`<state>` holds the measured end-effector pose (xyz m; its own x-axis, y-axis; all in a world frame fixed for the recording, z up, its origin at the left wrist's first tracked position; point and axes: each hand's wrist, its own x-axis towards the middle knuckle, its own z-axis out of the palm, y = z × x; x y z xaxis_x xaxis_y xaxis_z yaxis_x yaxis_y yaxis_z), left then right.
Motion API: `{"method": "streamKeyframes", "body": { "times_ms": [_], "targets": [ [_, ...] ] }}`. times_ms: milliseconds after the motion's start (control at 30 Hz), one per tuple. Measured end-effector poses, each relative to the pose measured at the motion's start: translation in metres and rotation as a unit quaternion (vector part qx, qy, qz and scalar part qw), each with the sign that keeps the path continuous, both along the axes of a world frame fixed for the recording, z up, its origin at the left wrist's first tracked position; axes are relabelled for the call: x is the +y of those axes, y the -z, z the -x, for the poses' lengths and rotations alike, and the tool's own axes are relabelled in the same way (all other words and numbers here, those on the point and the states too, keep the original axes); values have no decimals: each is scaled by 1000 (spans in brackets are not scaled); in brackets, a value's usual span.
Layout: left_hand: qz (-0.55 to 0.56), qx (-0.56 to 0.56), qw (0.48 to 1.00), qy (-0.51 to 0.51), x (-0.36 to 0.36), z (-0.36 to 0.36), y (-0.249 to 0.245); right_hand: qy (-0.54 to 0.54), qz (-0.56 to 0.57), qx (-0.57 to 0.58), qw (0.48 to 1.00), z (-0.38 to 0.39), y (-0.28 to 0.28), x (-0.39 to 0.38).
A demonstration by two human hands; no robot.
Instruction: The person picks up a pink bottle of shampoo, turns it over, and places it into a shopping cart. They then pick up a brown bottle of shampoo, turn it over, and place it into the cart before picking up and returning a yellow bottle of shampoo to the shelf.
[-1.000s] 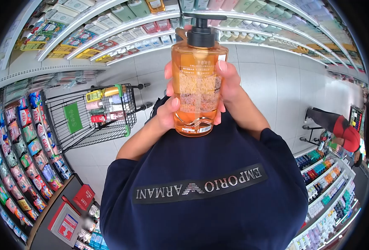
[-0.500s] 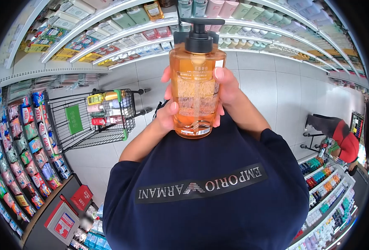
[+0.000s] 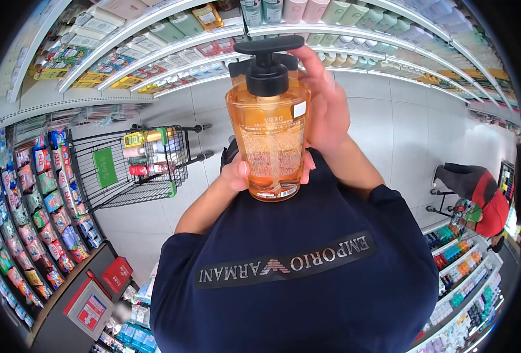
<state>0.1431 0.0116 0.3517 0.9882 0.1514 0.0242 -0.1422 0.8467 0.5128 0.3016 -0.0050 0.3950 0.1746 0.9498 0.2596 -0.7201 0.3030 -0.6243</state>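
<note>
The pump bottle [image 3: 269,126] is held upright before the chest, above the aisle floor. Its base is cupped by the left hand [image 3: 237,170]. The right hand [image 3: 325,109] is wrapped round its back, one finger at the pump. The base should be firmly supported and the pump left unpressed.

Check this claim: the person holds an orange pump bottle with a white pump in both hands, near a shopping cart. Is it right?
Not quite. The head view shows the pump is black, not white. The rest holds: the left hand and right hand hold the orange bottle, near a shopping cart.
</note>
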Motion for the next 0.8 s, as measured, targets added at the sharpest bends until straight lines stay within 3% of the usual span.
{"method": "streamKeyframes", "body": {
  "times_ms": [67,133,333,567,800],
  "targets": [
    [-28,13,1000,-3,-1,-2,-1,42,54,-21,997,-13,-4,-2],
    [-34,28,999,-17,-1,-7,-3,77,125,-162,976,-32,-4,-4],
    [-46,56,997,-9,-2,-14,0,102,158,-286,940,-56,-19,-5],
    [-26,49,998,-31,-5,-21,2,62,175,-321,929,-69,-21,-1],
    [-53,67,996,-17,-3,-26,-3,101,164,-346,918,-71,-23,1]
  ]
}}
